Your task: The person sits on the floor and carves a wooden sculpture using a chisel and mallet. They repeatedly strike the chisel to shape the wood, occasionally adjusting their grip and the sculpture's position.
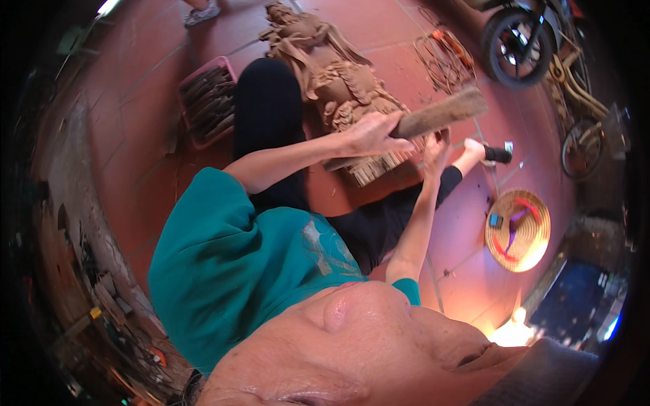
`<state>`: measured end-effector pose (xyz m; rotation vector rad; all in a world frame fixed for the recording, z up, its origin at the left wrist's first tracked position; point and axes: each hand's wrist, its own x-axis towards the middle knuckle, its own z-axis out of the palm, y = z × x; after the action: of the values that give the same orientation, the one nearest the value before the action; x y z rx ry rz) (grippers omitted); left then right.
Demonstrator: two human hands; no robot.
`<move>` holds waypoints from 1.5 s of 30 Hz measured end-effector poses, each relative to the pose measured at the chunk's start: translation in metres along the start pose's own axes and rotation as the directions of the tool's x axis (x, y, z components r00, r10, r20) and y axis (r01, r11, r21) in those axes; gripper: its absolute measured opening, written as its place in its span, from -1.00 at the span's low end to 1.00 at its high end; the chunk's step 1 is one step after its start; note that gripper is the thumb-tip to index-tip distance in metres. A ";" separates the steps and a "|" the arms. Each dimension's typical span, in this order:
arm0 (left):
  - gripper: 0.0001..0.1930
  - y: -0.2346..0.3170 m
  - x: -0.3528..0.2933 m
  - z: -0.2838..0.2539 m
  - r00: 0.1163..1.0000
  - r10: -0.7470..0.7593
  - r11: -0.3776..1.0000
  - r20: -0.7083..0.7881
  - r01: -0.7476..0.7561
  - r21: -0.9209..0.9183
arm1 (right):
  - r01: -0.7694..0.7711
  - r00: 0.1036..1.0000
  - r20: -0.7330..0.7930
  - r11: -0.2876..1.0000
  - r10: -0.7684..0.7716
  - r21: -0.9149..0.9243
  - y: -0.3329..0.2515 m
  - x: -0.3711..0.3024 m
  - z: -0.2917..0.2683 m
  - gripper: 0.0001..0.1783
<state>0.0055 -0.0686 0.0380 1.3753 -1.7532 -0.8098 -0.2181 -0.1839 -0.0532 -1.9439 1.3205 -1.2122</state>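
Left hand [371, 133] gripping wooden mallet [439, 115] above chisel-holding right hand [435, 150]: a mistimed blow may bruise fingers or chip the wood carving [332, 74]

Both arms reach far forward; the left hand [371, 133] is curled closed, the right hand [435, 150] beside it, fingers bent.

A teal shirt [217, 271] with a pale grey print is worn, along with black trousers [267, 115]. The carved figure [332, 74] is seen in plain light brown wood, and the wooden mallet [440, 114] in a duller grey-brown. The floor [149, 128] is laid in reddish-brown tiles. A pink crate [208, 101] holds dark tools. The conical hat [518, 230] is straw-yellow with red and purple ribbons.
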 end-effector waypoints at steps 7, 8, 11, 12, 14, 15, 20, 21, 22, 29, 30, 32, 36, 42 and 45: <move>-0.16 -0.015 -0.003 0.000 0.974 -0.136 0.989 0.179 0.143 -0.028 | 0.084 0.990 -0.106 0.992 -0.094 -0.095 -0.008 -0.006 0.005 -0.73; -0.15 -0.015 -0.001 0.001 0.967 -0.172 0.982 0.186 0.183 -0.042 | 0.097 0.984 -0.142 0.992 -0.107 -0.078 -0.011 -0.010 0.007 -0.72; -0.14 -0.014 -0.003 0.000 0.966 -0.164 0.983 0.200 0.176 -0.045 | 0.054 0.969 -0.237 0.994 -0.075 -0.093 -0.014 -0.017 0.010 -0.66; -0.14 -0.013 -0.003 0.000 0.968 -0.157 0.983 0.195 0.171 -0.060 | 0.030 0.967 -0.250 0.996 -0.050 -0.082 -0.014 -0.019 0.009 -0.67; -0.15 -0.012 -0.004 -0.001 0.967 -0.173 0.980 0.189 0.189 -0.068 | 0.012 0.968 -0.249 0.996 -0.034 -0.088 -0.014 -0.020 0.006 -0.69; -0.15 -0.011 -0.005 -0.003 0.965 -0.182 0.978 0.188 0.198 -0.070 | 0.017 0.971 -0.237 0.994 -0.042 -0.104 -0.015 -0.020 0.005 -0.70; -0.16 0.003 -0.004 -0.008 0.981 -0.111 0.987 0.159 0.127 -0.095 | 0.082 0.984 -0.158 0.997 -0.083 -0.014 -0.020 -0.021 -0.001 -0.81; -0.16 0.005 -0.004 -0.007 0.985 -0.088 0.990 0.147 0.103 -0.094 | 0.082 0.987 -0.142 0.997 -0.081 0.005 -0.021 -0.023 -0.003 -0.80; -0.20 0.002 -0.004 -0.003 0.991 -0.050 0.992 0.123 0.064 -0.113 | 0.082 0.989 -0.125 0.996 -0.079 0.024 -0.023 -0.024 -0.006 -0.80; -0.30 -0.010 -0.005 0.014 0.991 0.017 1.000 0.136 -0.015 -0.014 | 0.093 0.996 0.013 0.996 -0.093 -0.013 0.004 -0.020 -0.014 -0.67; -0.30 -0.011 -0.005 0.015 0.989 0.001 1.000 0.148 -0.002 0.008 | 0.103 0.994 0.027 0.995 -0.102 -0.002 0.008 -0.020 -0.013 -0.66; -0.31 -0.012 -0.004 0.016 0.985 -0.026 0.998 0.168 0.017 0.053 | 0.144 0.990 0.004 0.989 -0.143 -0.024 0.014 -0.019 -0.012 -0.64; -0.28 -0.016 -0.005 0.016 0.985 -0.038 0.999 0.168 0.031 0.043 | 0.145 0.989 -0.032 0.988 -0.147 -0.051 0.014 -0.020 -0.006 -0.55; -0.22 -0.024 -0.003 0.023 0.986 -0.041 0.999 0.160 0.045 -0.018 | 0.131 0.989 -0.075 0.991 -0.130 0.008 0.012 -0.014 -0.007 -0.50; -0.21 -0.015 -0.002 0.021 0.981 -0.072 0.986 0.178 0.097 -0.137 | 0.109 0.981 -0.168 0.991 -0.096 0.072 0.004 -0.015 -0.008 -0.59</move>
<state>-0.0045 -0.0693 0.0141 1.3228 -1.7355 -1.1107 -0.2290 -0.1709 -0.0580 -1.9093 1.2413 -1.4807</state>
